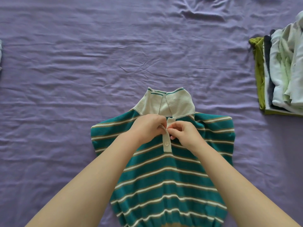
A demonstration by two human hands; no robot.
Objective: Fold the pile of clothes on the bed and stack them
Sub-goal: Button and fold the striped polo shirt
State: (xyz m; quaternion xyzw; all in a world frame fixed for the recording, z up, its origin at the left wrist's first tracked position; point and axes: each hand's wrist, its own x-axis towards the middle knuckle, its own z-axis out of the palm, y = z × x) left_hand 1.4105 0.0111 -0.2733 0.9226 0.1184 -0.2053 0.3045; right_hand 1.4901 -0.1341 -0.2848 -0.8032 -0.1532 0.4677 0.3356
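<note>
2 hands meet at the chest of a striped polo shirt (pixel 164 177) that lies flat, front up, on the purple bed sheet (pixel 82 79). The shirt is teal with white and tan stripes, its cream collar (pixel 165 102) turned up and pointing away from the person, its hem nearest the camera. The left hand (pixel 147 126) pinches the upper end of the cream button placket (pixel 166 141) between curled fingers and thumb, and the right hand (pixel 183 131) pinches the cloth edge just beside it, so the fingertips of both nearly touch right below the collar. 1 white button (pixel 167 143) shows on the placket just below the hands, fastened. Both forearms lie over the body of the shirt. Well apart, at the right edge of the bed, stands a stack of folded clothes (pixel 278 71) in olive, dark and pale colours. A bit of pale cloth (pixel 0 51) shows at the far left edge.
</note>
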